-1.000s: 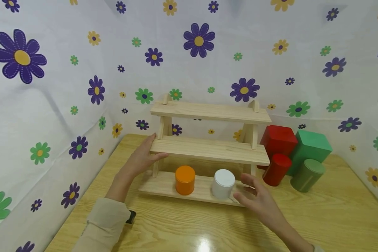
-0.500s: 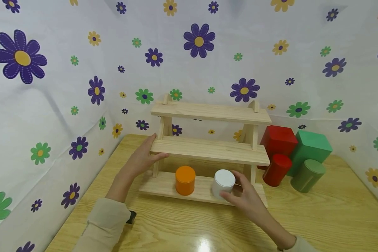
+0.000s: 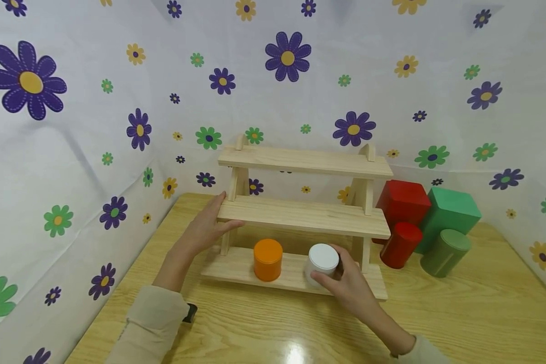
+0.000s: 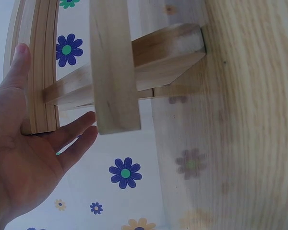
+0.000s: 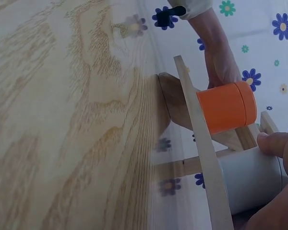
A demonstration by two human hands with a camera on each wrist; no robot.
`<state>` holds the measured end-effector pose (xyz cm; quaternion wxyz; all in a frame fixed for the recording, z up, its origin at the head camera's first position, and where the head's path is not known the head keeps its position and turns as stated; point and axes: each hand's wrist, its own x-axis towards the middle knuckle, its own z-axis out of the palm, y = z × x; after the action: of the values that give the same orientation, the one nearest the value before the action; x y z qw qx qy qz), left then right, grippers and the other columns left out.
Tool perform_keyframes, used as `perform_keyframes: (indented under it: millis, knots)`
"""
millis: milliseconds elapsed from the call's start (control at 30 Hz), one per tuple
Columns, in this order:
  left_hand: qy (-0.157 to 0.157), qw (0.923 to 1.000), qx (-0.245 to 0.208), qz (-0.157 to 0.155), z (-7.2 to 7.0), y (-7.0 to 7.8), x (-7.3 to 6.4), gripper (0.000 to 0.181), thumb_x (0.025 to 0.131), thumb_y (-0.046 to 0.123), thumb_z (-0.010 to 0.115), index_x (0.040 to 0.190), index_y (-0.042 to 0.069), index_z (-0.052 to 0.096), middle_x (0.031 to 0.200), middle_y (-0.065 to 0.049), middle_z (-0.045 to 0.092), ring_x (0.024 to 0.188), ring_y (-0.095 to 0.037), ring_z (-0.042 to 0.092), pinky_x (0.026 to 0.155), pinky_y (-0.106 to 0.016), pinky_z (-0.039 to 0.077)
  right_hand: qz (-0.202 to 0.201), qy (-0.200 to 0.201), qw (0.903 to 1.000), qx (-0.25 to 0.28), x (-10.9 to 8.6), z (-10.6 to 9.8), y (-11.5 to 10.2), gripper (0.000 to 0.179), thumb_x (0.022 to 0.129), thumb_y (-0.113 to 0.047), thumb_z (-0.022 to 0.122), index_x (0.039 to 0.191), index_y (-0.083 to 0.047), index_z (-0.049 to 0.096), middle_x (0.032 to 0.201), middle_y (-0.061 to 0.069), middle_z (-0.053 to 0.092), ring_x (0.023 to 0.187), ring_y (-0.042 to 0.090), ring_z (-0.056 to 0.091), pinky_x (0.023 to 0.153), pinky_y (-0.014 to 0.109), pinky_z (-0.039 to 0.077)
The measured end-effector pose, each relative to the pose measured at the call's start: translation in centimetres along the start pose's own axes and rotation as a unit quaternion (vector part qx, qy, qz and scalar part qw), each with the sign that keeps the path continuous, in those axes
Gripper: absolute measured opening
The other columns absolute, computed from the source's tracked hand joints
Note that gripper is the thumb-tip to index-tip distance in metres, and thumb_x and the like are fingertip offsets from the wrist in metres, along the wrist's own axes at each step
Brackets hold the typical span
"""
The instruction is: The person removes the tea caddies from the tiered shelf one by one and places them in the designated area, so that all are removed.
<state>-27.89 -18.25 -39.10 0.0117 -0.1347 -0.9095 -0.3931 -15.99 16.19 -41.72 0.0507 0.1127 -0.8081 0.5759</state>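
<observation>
Three boards make up the wooden shelf [image 3: 304,215], its long axis running left to right; likely stiff and fairly light, best held at a board's end, where the left hand [image 3: 203,227] grips the middle one. On the lowest board stands the white can [image 3: 320,263], upright, its axis vertical; the right hand [image 3: 351,285] holds its probably smooth, slippery sides, a sensible grip.
</observation>
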Motion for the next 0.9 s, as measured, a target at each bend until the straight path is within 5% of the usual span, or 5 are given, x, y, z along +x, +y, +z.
perform_keyframes:
  millis: [567,900]
  knots:
    - [-0.002,1.0,-0.005,-0.006,0.0,0.1,0.0,0.114,0.088,0.066,0.071,0.167,0.01,0.009,0.171,-0.015,0.016,0.152,-0.039,0.026,0.121,-0.062,0.023,0.018,0.006,0.9998,0.0,-0.7,-0.7,-0.6,0.068,0.089,-0.003,0.082,0.144,0.007,0.044,0.137,0.022,0.057,0.126,0.035,0.057,0.106,0.044,0.049]
    - [-0.002,1.0,0.002,-0.003,0.1,0.0,0.0,0.115,0.089,0.065,0.071,0.167,0.008,0.009,0.171,-0.016,0.016,0.152,-0.04,0.026,0.122,-0.061,0.022,0.01,0.012,0.9998,-0.015,-1.1,-1.8,-0.1,0.068,0.088,-0.005,0.083,0.144,0.005,0.045,0.135,0.022,0.058,0.123,0.035,0.058,0.095,0.017,0.049]
